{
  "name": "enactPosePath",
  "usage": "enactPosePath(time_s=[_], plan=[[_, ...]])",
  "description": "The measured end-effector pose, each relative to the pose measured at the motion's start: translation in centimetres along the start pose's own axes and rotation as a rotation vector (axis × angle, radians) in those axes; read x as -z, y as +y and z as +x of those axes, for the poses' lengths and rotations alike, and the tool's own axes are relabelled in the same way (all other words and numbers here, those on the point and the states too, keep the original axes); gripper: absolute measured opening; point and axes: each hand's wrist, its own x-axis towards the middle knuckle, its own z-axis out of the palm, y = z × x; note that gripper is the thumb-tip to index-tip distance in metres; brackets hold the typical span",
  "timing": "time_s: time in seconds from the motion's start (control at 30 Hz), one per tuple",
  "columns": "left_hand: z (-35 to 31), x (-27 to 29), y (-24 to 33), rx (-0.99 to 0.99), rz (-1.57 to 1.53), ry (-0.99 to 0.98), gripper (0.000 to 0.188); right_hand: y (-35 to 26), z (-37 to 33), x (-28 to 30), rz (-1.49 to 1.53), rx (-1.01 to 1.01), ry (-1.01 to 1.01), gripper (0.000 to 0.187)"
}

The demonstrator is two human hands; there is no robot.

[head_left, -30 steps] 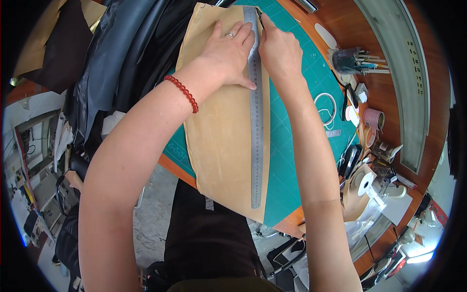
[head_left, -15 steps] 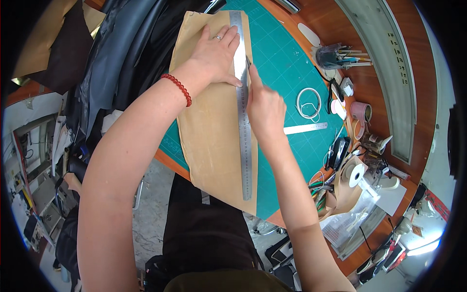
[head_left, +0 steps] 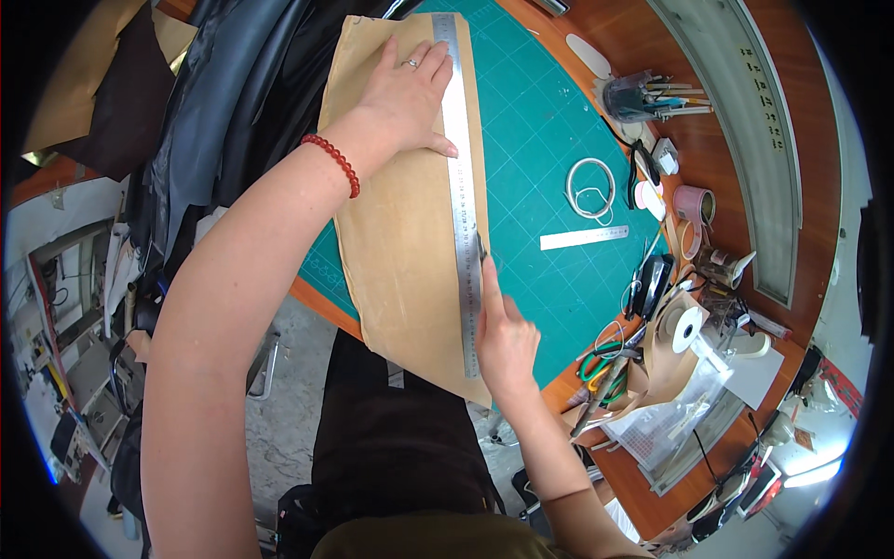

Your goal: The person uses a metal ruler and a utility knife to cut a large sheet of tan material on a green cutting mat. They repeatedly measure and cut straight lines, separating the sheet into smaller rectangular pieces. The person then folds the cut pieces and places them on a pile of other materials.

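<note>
A tan sheet that looks like leather (head_left: 400,252) lies on a green cutting mat (head_left: 531,130). Along its right side runs a long steel ruler (head_left: 459,196). My left hand (head_left: 407,98) is spread flat, pressing the ruler's far half and the sheet beside it; its fingers are apart. Lower down, my right hand (head_left: 507,347) is closed round a slim knife (head_left: 481,246), with the index finger stretched along it. The knife's tip meets the ruler's right edge; most of its handle is hidden in the hand.
On the mat's right lie a short steel ruler (head_left: 585,238) and a pale ring (head_left: 590,188). Beyond stand a pot of tools (head_left: 633,99) and a pink tape roll (head_left: 693,203). Green-handled scissors (head_left: 596,371) and a white spool (head_left: 687,330) sit at right. Dark hides (head_left: 223,102) hang at left.
My right hand has drawn the knife toward me along the ruler's right edge, from near my left thumb to well below it. My left hand keeps its hold on the ruler.
</note>
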Motion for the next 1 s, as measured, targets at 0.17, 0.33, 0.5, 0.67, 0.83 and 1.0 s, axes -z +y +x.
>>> enactPosePath(time_s=[0.17, 0.33, 0.5, 0.67, 0.83, 1.0], plan=[[-0.2, -0.2, -0.2, -0.008, -0.11, 0.041, 0.118, 2.0, -0.7, 0.1, -0.013, 0.105, 0.029, 0.063], [-1.1, -5.1, -1.1, -0.006, -0.317, 0.31, 0.108, 4.0, 3.6, 5.9, 0.53, -0.233, -0.192, 0.043], [-2.6, -5.8, 0.7, -0.034, -0.293, 0.475, 0.088, 3.1, 15.2, 0.7, 0.543, -0.023, 0.297, 0.038], [-2.2, -6.4, 0.6, 0.069, -0.284, 0.5, 0.069, -2.1, 21.4, 1.1, 0.523, -0.23, 0.07, 0.031], [-2.1, -6.4, 0.7, 0.096, -0.269, 0.519, 0.065, -0.3, 19.6, 1.8, 0.657, -0.152, 0.038, 0.027], [-2.2, -6.7, 0.8, 0.086, -0.27, 0.563, 0.065, 1.1, 11.4, 3.0, 1.112, -0.107, -0.238, 0.027]])
